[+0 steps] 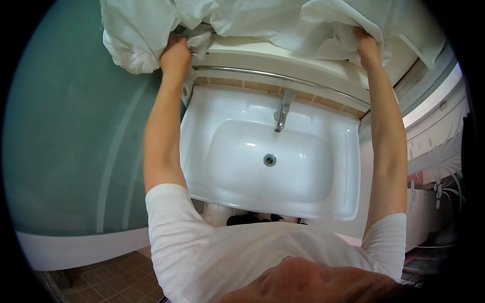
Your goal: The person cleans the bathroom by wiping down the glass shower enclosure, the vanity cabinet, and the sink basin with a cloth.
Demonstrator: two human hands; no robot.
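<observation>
A large white cloth hangs in loose folds across the top of the view, above the sink. My left hand is closed on its left part, with a bunched greyish-white piece of fabric beside the fingers; I cannot tell whether that piece belongs to the same cloth. My right hand grips the cloth at the right, its fingertips partly hidden in the folds. Both arms are stretched forward, one on each side of the sink.
Below the cloth is a white ledge with a metal rail. A white sink with a chrome tap stands between my arms. A greenish glass panel is on the left. A patterned white panel is at the right.
</observation>
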